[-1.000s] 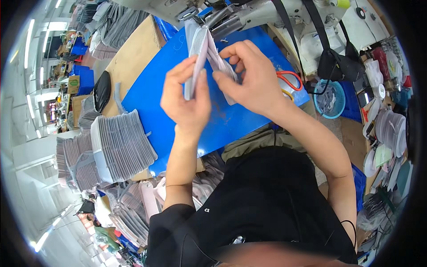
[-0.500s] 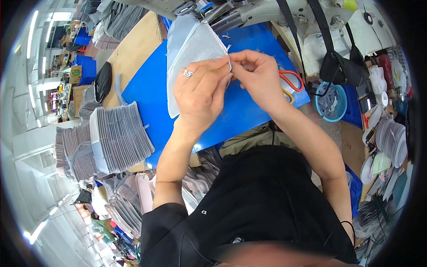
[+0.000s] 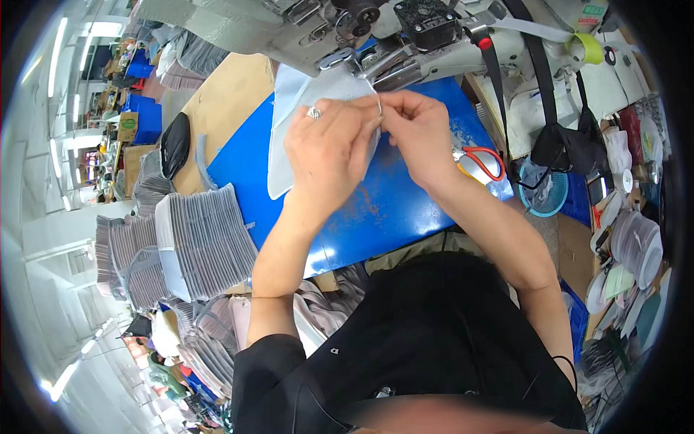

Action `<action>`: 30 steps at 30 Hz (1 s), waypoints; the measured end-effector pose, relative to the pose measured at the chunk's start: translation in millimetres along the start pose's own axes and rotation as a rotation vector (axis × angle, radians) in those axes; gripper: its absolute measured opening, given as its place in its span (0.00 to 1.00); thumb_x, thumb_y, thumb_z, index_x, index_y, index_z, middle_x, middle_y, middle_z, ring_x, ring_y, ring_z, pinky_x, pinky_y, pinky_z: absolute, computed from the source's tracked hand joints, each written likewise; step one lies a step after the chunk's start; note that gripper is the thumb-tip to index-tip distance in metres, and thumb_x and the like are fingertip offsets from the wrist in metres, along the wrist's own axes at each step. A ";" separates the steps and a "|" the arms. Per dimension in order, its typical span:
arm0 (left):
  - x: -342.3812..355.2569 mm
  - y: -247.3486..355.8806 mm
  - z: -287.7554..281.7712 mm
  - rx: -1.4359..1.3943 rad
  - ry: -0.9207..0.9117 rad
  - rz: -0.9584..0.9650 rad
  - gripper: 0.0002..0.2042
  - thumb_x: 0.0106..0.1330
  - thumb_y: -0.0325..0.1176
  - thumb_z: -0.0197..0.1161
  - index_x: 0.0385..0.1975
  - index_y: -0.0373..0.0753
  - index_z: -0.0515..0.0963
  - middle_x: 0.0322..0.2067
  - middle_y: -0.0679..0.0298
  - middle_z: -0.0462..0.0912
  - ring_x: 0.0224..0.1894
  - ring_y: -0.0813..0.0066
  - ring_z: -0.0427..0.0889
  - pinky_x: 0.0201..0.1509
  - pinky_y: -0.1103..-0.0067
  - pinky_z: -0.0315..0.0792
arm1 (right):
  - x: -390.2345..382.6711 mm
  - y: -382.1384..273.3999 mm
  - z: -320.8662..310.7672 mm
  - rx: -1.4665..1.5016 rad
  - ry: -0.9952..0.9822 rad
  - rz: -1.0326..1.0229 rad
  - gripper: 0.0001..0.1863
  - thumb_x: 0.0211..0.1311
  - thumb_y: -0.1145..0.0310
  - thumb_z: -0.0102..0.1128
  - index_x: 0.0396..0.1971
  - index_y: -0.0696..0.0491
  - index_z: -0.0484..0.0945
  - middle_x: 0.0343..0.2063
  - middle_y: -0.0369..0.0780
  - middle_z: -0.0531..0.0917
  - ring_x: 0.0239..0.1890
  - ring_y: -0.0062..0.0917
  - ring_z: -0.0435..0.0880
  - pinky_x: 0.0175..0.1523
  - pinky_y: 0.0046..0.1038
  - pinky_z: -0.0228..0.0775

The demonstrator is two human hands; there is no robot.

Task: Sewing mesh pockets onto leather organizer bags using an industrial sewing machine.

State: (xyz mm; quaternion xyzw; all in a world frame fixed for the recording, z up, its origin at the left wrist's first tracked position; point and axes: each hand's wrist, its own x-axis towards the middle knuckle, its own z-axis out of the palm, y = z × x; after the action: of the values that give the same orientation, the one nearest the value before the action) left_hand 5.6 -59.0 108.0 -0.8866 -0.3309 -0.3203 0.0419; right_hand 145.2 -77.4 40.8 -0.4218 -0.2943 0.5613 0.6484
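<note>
A pale grey mesh fabric panel [image 3: 332,87] with a bound edge lies on the blue tabletop [image 3: 347,224], its far end under the presser foot [image 3: 341,59] of a sewing machine [image 3: 231,25]. My left hand [image 3: 325,152], a ring on one finger, rests over the panel with fingers bent, thumb and fingertips gripping its right edge. Right beside it, my right hand [image 3: 421,134] pinches the same edge between thumb and curled forefinger. Both hands are closed and nearly touch. Part of the panel is hidden beneath my left hand.
Scissors with red and orange handles [image 3: 496,153] lie right of my right wrist. Tall stacks of grey fabric pieces [image 3: 210,242] stand at the left. A light blue basket [image 3: 547,208] sits beyond the table's right side, below a hanging black pouch [image 3: 567,148].
The view has shifted, showing more of the sewing machine. Both hands and the panel have moved closer to the presser foot, still gripping the edge.
</note>
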 end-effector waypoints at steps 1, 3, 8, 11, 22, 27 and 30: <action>2.8 -4.6 0.6 0.008 -0.037 -0.019 0.04 0.58 0.24 0.71 0.32 0.37 0.83 0.38 0.64 0.90 0.33 0.65 0.85 0.35 0.72 0.69 | 4.8 1.9 3.4 0.002 0.011 0.002 0.08 0.66 0.74 0.67 0.38 0.63 0.88 0.28 0.34 0.87 0.28 0.10 0.79 0.33 0.16 0.71; 6.5 -10.9 5.9 -0.042 -0.005 -0.049 0.03 0.59 0.24 0.71 0.31 0.36 0.83 0.39 0.64 0.90 0.34 0.64 0.85 0.35 0.71 0.70 | 12.2 7.4 9.2 0.119 0.062 -0.019 0.08 0.63 0.74 0.69 0.37 0.64 0.88 0.28 0.35 0.88 0.28 0.11 0.80 0.33 0.17 0.72; -34.5 15.3 20.6 -0.186 0.272 0.031 0.09 0.58 0.19 0.72 0.36 0.37 0.83 0.42 0.58 0.90 0.47 0.56 0.89 0.54 0.68 0.79 | 17.1 9.2 24.6 0.174 0.139 -0.037 0.08 0.61 0.74 0.70 0.35 0.64 0.88 0.27 0.37 0.88 0.27 0.12 0.82 0.32 0.19 0.73; -78.7 23.3 37.9 -0.263 0.181 -0.180 0.28 0.60 0.20 0.72 0.61 0.30 0.74 0.62 0.45 0.79 0.66 0.52 0.78 0.70 0.66 0.70 | 13.1 0.0 23.8 0.046 0.102 -0.013 0.12 0.63 0.70 0.72 0.40 0.64 0.87 0.29 0.36 0.88 0.26 0.13 0.81 0.32 0.16 0.72; -59.2 -42.5 51.5 -0.855 -0.112 -0.738 0.21 0.62 0.28 0.76 0.53 0.32 0.78 0.45 0.61 0.83 0.44 0.75 0.81 0.48 0.78 0.77 | 12.4 -4.7 21.7 0.077 0.067 -0.058 0.10 0.63 0.73 0.69 0.37 0.66 0.85 0.27 0.44 0.88 0.21 0.24 0.88 0.25 0.22 0.77; -72.9 -43.1 59.0 -0.857 -0.270 -0.728 0.19 0.64 0.32 0.76 0.52 0.33 0.79 0.42 0.64 0.83 0.42 0.76 0.81 0.48 0.77 0.76 | 12.0 -3.5 19.2 -0.006 0.052 -0.027 0.14 0.66 0.67 0.70 0.44 0.62 0.85 0.30 0.38 0.88 0.25 0.16 0.86 0.25 0.17 0.71; -118.1 -52.1 73.0 -0.594 -0.388 -0.599 0.13 0.69 0.33 0.72 0.46 0.31 0.81 0.41 0.63 0.84 0.40 0.77 0.81 0.46 0.78 0.75 | 13.5 -0.5 20.5 0.000 0.016 -0.034 0.13 0.66 0.68 0.69 0.43 0.62 0.85 0.31 0.39 0.89 0.27 0.18 0.88 0.25 0.17 0.74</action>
State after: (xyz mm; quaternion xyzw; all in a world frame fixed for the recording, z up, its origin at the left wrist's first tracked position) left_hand -54.9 -63.6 -27.3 -0.7690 -0.4680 -0.2273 -0.3713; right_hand 130.6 -59.8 49.6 -0.4213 -0.2961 0.5467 0.6603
